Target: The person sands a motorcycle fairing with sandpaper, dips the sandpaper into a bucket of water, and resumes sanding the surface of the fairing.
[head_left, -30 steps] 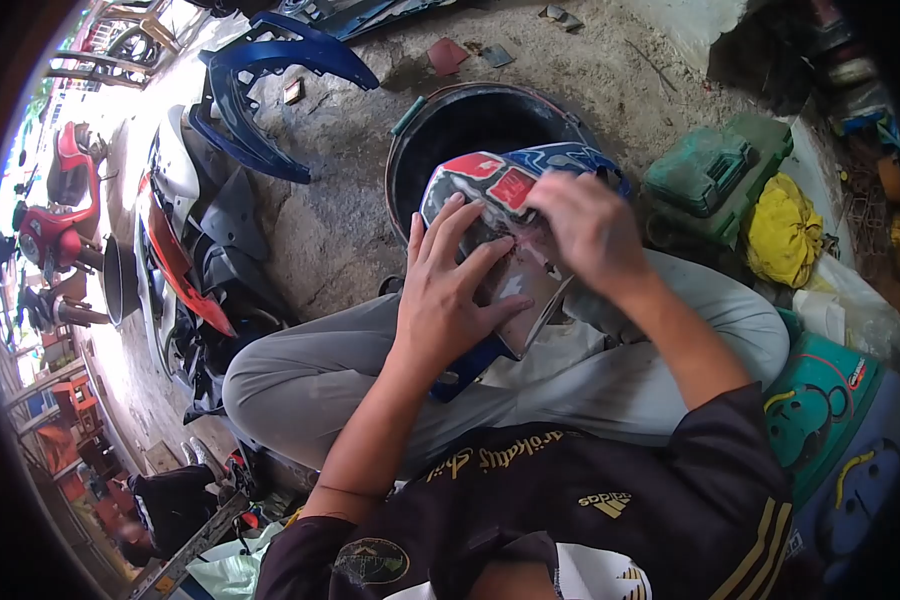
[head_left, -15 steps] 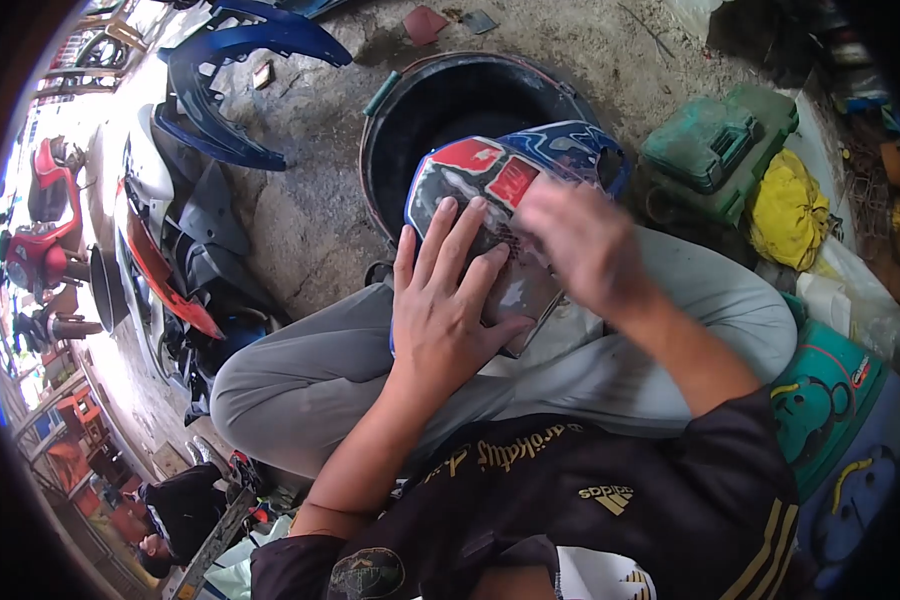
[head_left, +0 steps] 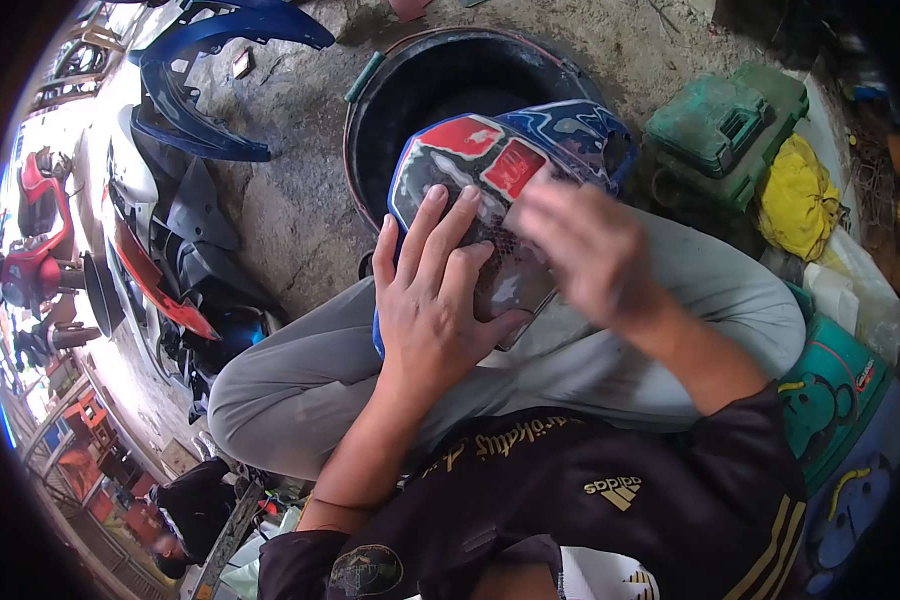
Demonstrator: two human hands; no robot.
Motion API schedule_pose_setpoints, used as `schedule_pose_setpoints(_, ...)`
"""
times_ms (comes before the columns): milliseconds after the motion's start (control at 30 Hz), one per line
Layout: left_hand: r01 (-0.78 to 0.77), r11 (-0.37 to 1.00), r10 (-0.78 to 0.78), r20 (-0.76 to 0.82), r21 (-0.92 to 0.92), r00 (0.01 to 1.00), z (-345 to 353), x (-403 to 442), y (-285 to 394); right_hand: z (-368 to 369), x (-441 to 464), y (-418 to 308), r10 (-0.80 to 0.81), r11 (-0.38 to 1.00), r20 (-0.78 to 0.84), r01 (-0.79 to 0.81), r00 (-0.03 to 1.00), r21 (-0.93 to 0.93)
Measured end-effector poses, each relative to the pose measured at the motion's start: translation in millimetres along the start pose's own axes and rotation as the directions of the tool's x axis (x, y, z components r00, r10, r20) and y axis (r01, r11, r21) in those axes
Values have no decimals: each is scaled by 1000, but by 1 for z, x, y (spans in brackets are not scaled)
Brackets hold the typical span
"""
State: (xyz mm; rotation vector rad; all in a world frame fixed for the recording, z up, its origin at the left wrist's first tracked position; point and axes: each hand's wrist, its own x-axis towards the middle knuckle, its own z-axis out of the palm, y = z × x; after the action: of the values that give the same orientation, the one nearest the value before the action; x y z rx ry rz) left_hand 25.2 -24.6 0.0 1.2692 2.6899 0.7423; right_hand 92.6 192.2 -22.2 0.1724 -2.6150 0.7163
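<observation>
A blue, red and dark plastic panel [head_left: 460,140] with worn, scuffed patches lies across my lap, its far end over a black bucket [head_left: 370,130]. My left hand [head_left: 435,285] rests on the panel with its fingers spread, pressing on the dark part. At the panel's right side is my right hand [head_left: 590,250], blurred by motion, its fingers bent near the red square. Whether anything is under those fingers is hidden.
Blue curved fairing [head_left: 165,90] lies at the upper left, with a pile of body parts [head_left: 205,210] below. A green case [head_left: 710,120], a yellow bundle [head_left: 800,200] and a teal box [head_left: 830,370] stand right. A red motorcycle [head_left: 40,250] and a person [head_left: 195,505] are at left.
The view has shifted, so the panel and bucket sit farther left and higher. My right hand has moved slightly against the panel; my left hand stays spread on it.
</observation>
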Motion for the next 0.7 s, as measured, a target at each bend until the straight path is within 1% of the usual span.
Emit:
schedule_pose_setpoints(33,5,1000,-5,0,-2,1000,1,0,1,-3,-1,-13,-33,999,34,32,999,30)
schedule_pose_setpoints(67,7,1000,-7,1,-3,1000,1,-1,1,-5,0,-6,-43,999,36,41,998,32)
schedule_pose_setpoints(100,1,1000,-1,6,5,1000,1,-1,0,-3,1,9,-25,999,-1,25,1000,29)
schedule_pose_setpoints(167,-7,1000,7,9,19,1000,0,-1,0,3,5,33,144,989,-60,-144,988,16)
schedule_pose_setpoints(200,-6,1000,6,6,18,1000,0,-2,-1,3,2,28,108,994,-59,-109,992,-19)
schedule_pose_setpoints(233,-6,1000,6,-1,18,1000,1,-3,-2,-1,4,13,129,990,-17,-130,991,-47)
schedule_pose_setpoints(300,12,1000,-12,-29,-1,1000,2,-2,-2,1,0,8,74,994,-34,-76,997,-79)
schedule_pose_setpoints(367,45,998,-48,-77,-38,996,1,2,0,0,1,31,155,988,-14,-155,988,11)
schedule_pose_setpoints(400,67,997,-69,-60,-35,996,-2,3,0,0,1,39,193,980,1,-193,981,57)
schedule_pose_setpoints(500,64,998,-64,-22,13,998,-1,2,-1,-2,-1,17,-14,998,6,14,1000,69)
schedule_pose_setpoints(533,59,998,-59,-29,17,998,0,2,-2,-7,-3,-1,3,987,105,-20,994,160)
schedule_pose_setpoints(633,37,999,-36,-39,27,999,3,2,-4,-1,-1,17,59,995,31,-61,998,79)
schedule_pose_setpoints(667,37,999,-36,-41,26,999,3,2,-4,0,1,28,170,974,42,-175,984,146)
schedule_pose_setpoints(700,38,999,-37,-45,24,998,3,2,-4,0,0,23,156,974,35,-159,987,160)
